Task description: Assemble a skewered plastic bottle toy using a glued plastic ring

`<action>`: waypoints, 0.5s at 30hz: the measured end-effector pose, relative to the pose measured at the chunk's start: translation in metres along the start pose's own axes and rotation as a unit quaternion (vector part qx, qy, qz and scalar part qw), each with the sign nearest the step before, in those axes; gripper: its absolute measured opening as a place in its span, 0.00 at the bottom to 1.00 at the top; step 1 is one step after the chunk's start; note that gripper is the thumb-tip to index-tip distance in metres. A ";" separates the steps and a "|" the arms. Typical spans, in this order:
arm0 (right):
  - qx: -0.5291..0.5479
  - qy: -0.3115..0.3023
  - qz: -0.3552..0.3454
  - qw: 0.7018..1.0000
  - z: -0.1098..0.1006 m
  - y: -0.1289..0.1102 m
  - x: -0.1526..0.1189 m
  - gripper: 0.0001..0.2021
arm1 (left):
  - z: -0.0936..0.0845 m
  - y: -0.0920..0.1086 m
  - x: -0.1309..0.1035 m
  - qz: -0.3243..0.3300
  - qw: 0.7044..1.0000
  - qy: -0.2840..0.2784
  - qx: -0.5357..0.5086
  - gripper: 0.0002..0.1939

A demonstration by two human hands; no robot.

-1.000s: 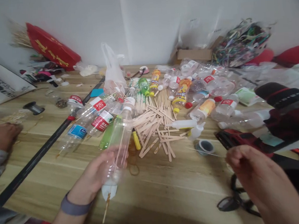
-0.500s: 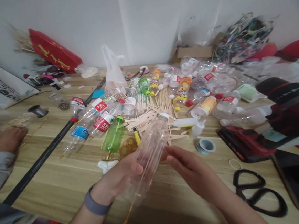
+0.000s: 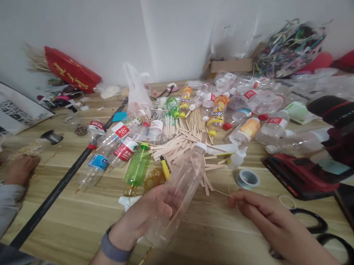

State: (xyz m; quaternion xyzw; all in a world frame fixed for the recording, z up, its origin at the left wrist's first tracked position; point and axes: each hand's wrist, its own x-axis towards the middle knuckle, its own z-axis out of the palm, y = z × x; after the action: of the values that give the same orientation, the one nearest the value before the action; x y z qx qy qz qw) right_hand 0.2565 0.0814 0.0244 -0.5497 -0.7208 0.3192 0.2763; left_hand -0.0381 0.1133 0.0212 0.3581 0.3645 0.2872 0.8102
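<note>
Pulling away from the bottle (image 3: 188,176), the right hand (image 3: 263,215) is now well to its right; half a second ago its fingers were at the bottle's side. Its thumb and fingertips are pinched on a thin, pale strand (image 3: 222,193), which slants up toward the bottle; whether it meets the plastic I cannot tell. The left hand (image 3: 154,208) keeps its grip, fingers curled about the lower half, some showing through the clear wall. The bottle slants above the near part of the table (image 3: 209,228), white cap toward the back edge, base toward the near edge, as in the previous view. It is smooth, glossy and slim, with a thin stick (image 3: 141,262) jutting below its base. The right forearm now hides part of the black scissors (image 3: 353,250), which lay in full view before.

Beyond the bottle, flat wooden sticks (image 3: 178,146) fan out in a loose heap. A round spool (image 3: 248,178) sits just beyond the right hand; left of the heap lie a translucent green bottle (image 3: 136,166) and tangled tan rubber bands (image 3: 154,178).
</note>
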 end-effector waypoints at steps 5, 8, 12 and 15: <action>0.008 0.021 -0.004 1.000 -0.002 -0.008 -0.001 0.13 | 0.005 0.001 0.003 0.026 0.999 -0.012 0.020 0.25; 0.030 0.022 -0.016 0.999 0.007 -0.024 0.009 0.14 | 0.013 0.001 0.009 0.036 0.998 -0.037 0.037 0.23; 0.060 0.030 -0.030 0.997 0.022 -0.041 0.022 0.15 | 0.020 0.001 0.013 0.045 0.996 -0.052 0.060 0.25; 0.072 0.024 -0.012 0.997 0.028 -0.044 0.026 0.15 | 0.018 0.002 0.012 0.056 0.996 -0.043 0.048 0.23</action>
State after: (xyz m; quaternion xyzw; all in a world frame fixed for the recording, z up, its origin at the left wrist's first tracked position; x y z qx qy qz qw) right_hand 0.2021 0.0938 0.0416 -0.5276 -0.6955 0.3536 0.3361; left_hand -0.0173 0.1160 0.0270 0.4287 0.3219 0.2989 0.7895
